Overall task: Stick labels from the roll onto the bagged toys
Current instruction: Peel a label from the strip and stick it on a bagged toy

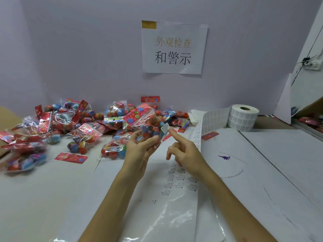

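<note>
Fingers of the left hand point(138, 151) curl round a bag of toys point(150, 122) held just beyond them, a straight forefinger of the right hand point(187, 152) pressing a label point(165, 128) against its side; with slack film behind, the label may crease or stick only halfway

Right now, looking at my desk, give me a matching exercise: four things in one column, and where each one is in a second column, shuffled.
Column one
1. label roll
2. held bag of toys
3. small label
4. paper sign

Column two
A. fixed to the wall
B. gripped by the left hand
C. standing on the table, far right
D. on the index fingertip of the right hand, at the bag

Pairs: 1-C, 2-B, 3-D, 4-A
</note>
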`<state>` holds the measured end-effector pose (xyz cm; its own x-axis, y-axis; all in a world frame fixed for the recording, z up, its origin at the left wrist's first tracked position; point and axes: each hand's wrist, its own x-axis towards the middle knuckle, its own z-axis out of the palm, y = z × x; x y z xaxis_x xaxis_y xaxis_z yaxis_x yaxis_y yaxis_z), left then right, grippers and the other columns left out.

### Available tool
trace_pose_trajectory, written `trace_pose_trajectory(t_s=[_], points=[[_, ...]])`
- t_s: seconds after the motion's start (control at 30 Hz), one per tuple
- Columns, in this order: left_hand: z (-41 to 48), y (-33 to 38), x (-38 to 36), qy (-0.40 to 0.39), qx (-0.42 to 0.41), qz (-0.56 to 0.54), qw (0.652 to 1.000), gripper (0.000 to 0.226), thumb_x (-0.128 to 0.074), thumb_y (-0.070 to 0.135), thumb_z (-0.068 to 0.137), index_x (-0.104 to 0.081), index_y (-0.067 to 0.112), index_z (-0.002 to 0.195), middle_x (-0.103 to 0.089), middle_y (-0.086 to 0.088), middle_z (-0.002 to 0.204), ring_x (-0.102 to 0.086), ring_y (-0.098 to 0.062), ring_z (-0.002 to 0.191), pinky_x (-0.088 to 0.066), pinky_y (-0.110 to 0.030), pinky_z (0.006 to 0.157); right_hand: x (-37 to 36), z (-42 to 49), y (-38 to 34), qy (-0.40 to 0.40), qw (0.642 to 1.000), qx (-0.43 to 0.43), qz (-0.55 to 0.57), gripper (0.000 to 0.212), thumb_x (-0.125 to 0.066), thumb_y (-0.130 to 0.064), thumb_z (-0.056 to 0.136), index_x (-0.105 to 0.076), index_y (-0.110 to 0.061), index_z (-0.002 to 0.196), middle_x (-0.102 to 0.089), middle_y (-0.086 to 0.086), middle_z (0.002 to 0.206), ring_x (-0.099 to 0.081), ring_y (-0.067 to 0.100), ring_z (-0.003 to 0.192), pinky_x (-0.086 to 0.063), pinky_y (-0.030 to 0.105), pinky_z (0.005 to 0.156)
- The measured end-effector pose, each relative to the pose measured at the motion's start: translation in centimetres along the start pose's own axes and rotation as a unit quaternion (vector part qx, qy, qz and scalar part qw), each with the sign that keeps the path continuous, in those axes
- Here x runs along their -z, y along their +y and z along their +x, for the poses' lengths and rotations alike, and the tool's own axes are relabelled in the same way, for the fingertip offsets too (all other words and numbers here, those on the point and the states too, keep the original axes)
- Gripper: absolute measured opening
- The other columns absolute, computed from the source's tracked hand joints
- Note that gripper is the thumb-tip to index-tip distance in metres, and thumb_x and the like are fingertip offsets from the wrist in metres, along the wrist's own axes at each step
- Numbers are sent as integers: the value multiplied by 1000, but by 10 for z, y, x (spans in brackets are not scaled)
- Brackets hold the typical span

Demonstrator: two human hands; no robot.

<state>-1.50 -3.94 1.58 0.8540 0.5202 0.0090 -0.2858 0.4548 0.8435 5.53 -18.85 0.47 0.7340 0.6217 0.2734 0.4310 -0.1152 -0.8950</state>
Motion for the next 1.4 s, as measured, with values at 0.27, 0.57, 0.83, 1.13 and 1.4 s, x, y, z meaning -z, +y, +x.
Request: trace_pose_trajectory(t_s=[0.27, 0.57, 0.83, 1.13, 1.4], points=[[-2, -1, 1, -53, -4, 14, 998, 47, -70, -2, 88, -55, 9, 131, -74, -17, 114, -73, -32, 105, -62, -32, 84, 12, 5, 0, 45, 994, -52, 82, 56, -66, -38, 95, -43, -35, 145, -70, 2, 108, -67, 11, 74, -51, 24, 61], [-6, -4, -3, -116, 1, 98, 988, 43, -66, 1, 92, -57, 9, 133, -74, -19, 115, -74, -35, 104, -62, -34, 84, 10, 4, 2, 97, 990, -32, 93, 30, -71, -38, 92, -66, -28, 120, -72, -1, 103, -73, 16, 73, -55, 24, 63], [-7, -3, -4, -120, 21, 68, 990, 42, -64, -2, 92, -57, 8, 132, -74, -20, 114, -74, -34, 104, -62, -33, 84, 12, 5, 2, 104, 981, -47, 158, 24, -64, -32, 98, -71, -15, 113, -74, 7, 99, -72, 20, 72, -58, 28, 68], [-6, -3, -4, -114, 35, 60, 991, 35, -56, 2, 97, -59, 7, 132, -71, -21, 121, -71, -37, 108, -62, -35, 83, 11, 4, 1, 87, 985, -43, 145, 29, -61, -36, 99, -69, -16, 118, -74, 4, 102, -74, 20, 77, -60, 29, 72], [-7, -10, -7, -59, -24, 180, 982, 64, -87, 30, 74, -58, 16, 130, -74, -10, 115, -76, -25, 97, -63, -35, 82, 8, 1, 0, 76, 993, 13, 94, 27, -69, -42, 88, -71, -22, 106, -72, 0, 88, -73, 23, 69, -62, 29, 68]])
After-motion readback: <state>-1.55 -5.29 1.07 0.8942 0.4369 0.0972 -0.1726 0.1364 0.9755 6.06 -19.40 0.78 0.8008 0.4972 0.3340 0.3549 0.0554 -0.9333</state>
